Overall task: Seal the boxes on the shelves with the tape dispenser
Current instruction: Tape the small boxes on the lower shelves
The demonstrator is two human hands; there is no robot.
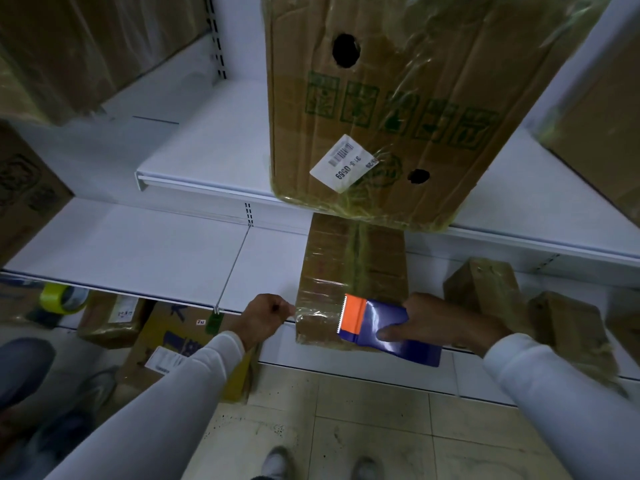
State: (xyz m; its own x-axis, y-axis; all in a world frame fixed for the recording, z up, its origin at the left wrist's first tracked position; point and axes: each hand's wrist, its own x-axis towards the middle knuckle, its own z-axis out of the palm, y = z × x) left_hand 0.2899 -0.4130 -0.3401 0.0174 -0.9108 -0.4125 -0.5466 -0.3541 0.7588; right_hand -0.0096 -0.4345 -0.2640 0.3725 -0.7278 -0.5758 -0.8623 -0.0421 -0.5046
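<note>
White shelves (145, 244) fill the wall, with a pale tiled floor (374, 424) below them. On the lower shelf lies a small brown box (346, 271) wrapped in shiny clear tape, right at the front edge. The right hand (453, 323) grips a tape dispenser (377, 327), which is blue with an orange part and a toothed blade, and presses it on the front end of that box. The left hand (265, 317) is closed, and its fingers pinch the clear tape (294, 311) at the box's left corner. Both arms wear white sleeves. A big brown box (408, 105) with green print, two round holes and a white label (343, 162) sits on the upper shelf, just above the small one. More small boxes (485, 289) sit to the right. Down on the left are a yellow tape roll (62, 297) and some other boxes on the floor (114, 317)
</note>
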